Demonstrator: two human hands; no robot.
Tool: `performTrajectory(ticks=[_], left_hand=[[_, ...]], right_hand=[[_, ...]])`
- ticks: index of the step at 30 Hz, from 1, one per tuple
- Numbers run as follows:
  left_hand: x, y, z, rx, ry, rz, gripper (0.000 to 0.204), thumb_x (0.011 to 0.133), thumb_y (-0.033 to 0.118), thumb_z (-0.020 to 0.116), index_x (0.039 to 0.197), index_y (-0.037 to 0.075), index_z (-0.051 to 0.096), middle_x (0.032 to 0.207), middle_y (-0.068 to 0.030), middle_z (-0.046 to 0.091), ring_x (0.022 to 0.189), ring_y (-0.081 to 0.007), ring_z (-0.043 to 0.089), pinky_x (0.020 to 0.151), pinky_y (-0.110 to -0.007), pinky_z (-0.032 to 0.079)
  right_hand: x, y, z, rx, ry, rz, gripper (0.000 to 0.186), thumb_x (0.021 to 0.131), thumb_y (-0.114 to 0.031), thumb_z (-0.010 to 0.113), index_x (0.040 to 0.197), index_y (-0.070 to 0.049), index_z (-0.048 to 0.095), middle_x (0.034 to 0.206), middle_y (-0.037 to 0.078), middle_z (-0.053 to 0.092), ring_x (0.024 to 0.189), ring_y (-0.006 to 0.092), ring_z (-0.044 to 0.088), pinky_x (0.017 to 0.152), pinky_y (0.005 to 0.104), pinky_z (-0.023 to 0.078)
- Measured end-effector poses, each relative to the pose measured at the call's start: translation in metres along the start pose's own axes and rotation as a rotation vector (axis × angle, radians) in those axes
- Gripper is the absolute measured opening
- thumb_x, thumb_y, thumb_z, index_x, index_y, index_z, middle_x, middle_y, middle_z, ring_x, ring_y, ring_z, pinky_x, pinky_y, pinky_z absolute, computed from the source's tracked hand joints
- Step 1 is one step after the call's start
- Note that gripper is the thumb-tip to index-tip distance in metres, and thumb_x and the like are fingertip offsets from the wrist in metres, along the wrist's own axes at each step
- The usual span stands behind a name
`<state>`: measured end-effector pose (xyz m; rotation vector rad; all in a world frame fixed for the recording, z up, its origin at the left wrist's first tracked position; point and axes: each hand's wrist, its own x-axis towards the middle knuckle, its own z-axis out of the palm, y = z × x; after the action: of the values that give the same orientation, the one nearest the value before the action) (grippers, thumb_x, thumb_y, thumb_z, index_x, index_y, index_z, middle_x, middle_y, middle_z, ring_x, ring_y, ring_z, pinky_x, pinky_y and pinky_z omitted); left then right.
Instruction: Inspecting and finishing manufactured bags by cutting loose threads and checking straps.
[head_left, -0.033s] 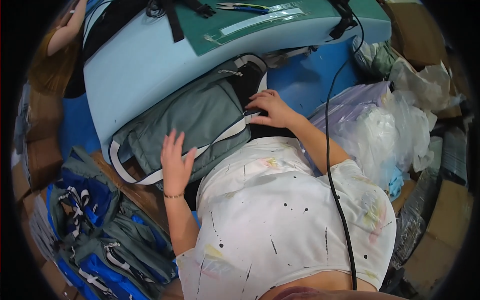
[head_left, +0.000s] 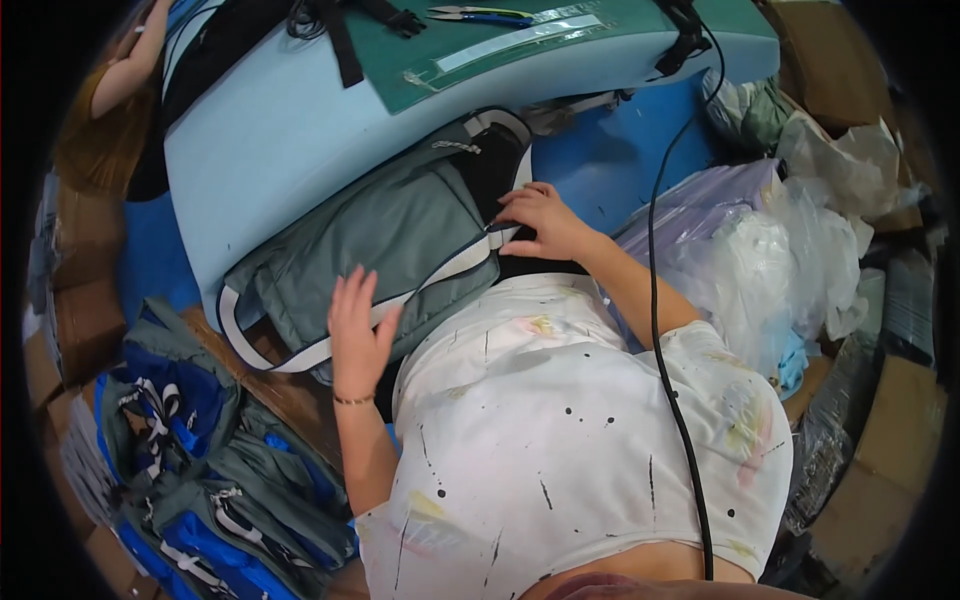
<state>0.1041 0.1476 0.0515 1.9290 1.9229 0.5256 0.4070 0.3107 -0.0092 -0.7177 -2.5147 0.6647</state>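
pale-blue table (head_left: 270, 160) | green mat (head_left: 405, 62) | on mat: snips (head_left: 482, 16), white strip (head_left: 520, 42), black buckle (head_left: 404, 21)

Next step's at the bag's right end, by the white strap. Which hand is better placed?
Right, probably: the right hand is at that end, beside the white strap. The left hand is farther off, by the bag's near side.

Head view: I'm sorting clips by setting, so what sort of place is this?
Probably a bag workshop or packing room: a grey bag lies beside the work table, grey-and-blue bags are piled at the left, and snips lie on the tabletop.
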Motion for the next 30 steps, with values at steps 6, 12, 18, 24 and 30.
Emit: performTrajectory(ticks=[6,12,18,24,30], left_hand=[[0.001,0.046,0.015,-0.003,-0.054,0.104,0.061,0.078,0.024,0.068,0.130,0.004,0.045,0.117,-0.0157,0.055,0.113,-0.0361,0.048,0.097,-0.046,0.035],[0.004,0.048,0.016,-0.102,0.001,0.023,0.052,0.075,0.011,0.066,0.125,0.008,0.052,0.096,-0.0132,0.061,0.094,-0.0317,0.056,0.085,-0.040,0.043],[0.005,0.057,-0.004,-0.115,0.047,0.065,0.045,0.076,0.007,0.064,0.120,0.009,0.056,0.103,-0.0142,0.060,0.093,-0.0320,0.057,0.081,-0.038,0.045],[0.013,0.085,-0.001,-0.452,-0.150,0.099,0.061,0.077,0.014,0.069,0.131,0.001,0.043,0.112,-0.0154,0.057,0.100,-0.0313,0.057,0.087,-0.036,0.044],[0.011,0.072,0.028,-0.868,-0.092,-0.086,0.037,0.085,0.013,0.064,0.116,-0.004,0.052,0.106,-0.0122,0.053,0.096,-0.0214,0.055,0.086,-0.030,0.044]], right_hand=[[0.005,-0.033,-0.017,0.082,0.012,-0.022,0.028,0.071,-0.026,0.076,0.087,-0.009,0.061,0.085,0.007,0.062,0.089,0.0273,0.058,0.088,0.0419,0.041],[0.015,-0.067,-0.044,0.108,0.052,-0.099,0.027,0.068,-0.014,0.077,0.086,-0.007,0.058,0.083,0.006,0.064,0.068,0.0252,0.060,0.063,0.0330,0.048],[0.017,-0.064,-0.032,0.230,0.275,-0.061,0.034,0.060,0.002,0.073,0.082,-0.009,0.048,0.092,0.004,0.064,0.071,0.0231,0.062,0.059,0.0315,0.049],[0.025,-0.086,-0.024,0.300,0.271,0.073,0.037,0.061,0.007,0.072,0.082,-0.006,0.045,0.093,0.010,0.062,0.069,0.0217,0.061,0.060,0.0285,0.050],[0.038,-0.097,-0.028,0.606,0.070,0.203,0.032,0.068,0.005,0.069,0.091,-0.004,0.049,0.099,0.010,0.061,0.085,0.0195,0.061,0.075,0.0292,0.051]])
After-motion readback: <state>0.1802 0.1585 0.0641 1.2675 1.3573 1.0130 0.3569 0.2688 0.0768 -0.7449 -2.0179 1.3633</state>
